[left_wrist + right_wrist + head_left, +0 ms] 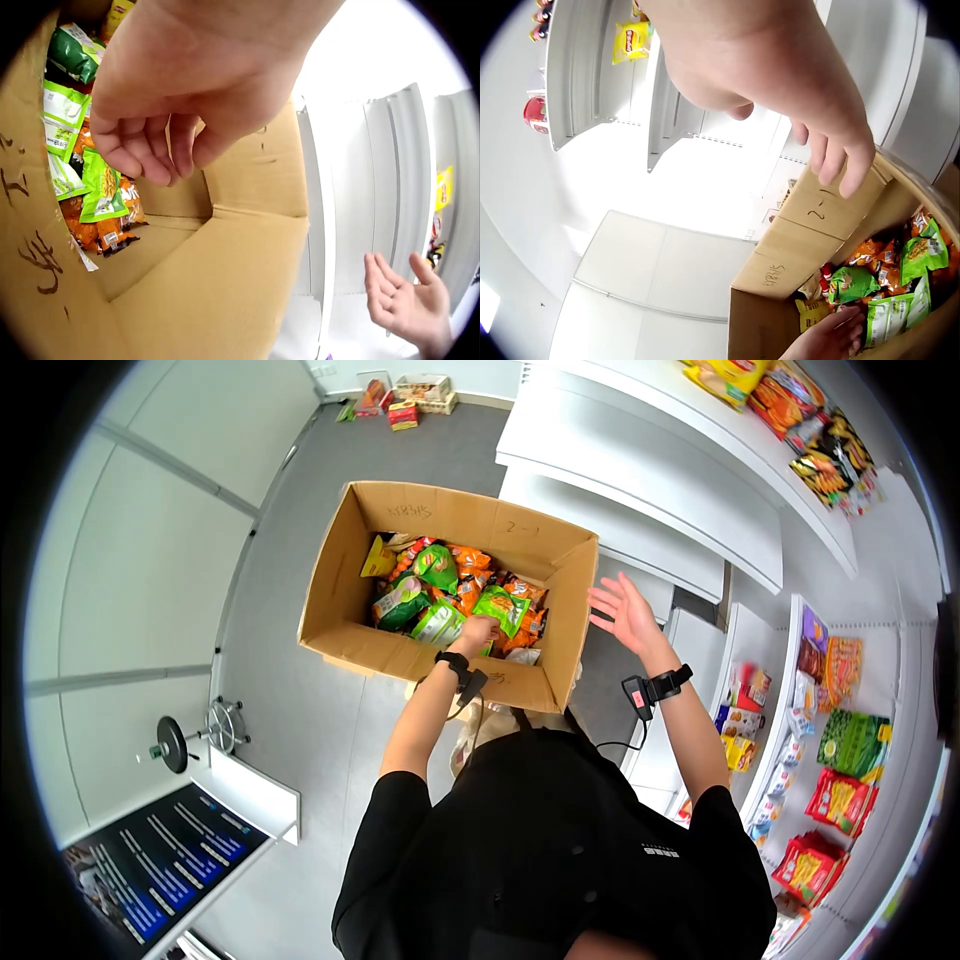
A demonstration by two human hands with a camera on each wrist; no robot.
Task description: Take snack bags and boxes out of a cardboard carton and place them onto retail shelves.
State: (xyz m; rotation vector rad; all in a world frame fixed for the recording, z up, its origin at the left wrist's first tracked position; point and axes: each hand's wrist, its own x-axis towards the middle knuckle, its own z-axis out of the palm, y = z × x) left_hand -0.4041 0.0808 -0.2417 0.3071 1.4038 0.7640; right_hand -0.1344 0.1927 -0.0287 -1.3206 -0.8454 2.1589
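One box opens upward, long axis crosswise, slightly slanting; at least four green bags inside. Our left hand: fingers loosely curled, released; our right hand: released.

Carton reads "2-1" and, perhaps, "8315".

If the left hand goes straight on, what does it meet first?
Likely the bright green packet just ahead of the left hand in the box, though the depth gap is unclear.
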